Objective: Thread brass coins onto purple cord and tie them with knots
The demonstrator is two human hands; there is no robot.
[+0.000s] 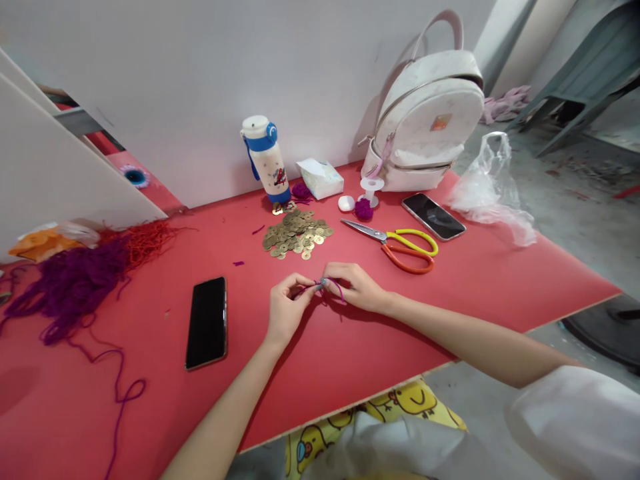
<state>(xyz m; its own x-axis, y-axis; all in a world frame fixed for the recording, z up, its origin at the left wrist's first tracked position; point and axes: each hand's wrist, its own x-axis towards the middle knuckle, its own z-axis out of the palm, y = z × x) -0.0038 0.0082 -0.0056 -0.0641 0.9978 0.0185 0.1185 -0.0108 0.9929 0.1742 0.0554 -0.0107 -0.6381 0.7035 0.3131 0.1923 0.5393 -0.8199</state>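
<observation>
Over the middle of the red table, my left hand and my right hand meet fingertip to fingertip. Both pinch a short piece of purple yarn that loops between them. Something small sits at the pinch, too tiny to name. A pile of brass coins lies just beyond the hands. Yellow and orange scissors rest to the right of the coins.
A black phone lies left of my hands, another phone at the back right. Purple yarn and red yarn heap at the left. A bottle, tissue pack, white backpack, empty spool and plastic bag stand behind.
</observation>
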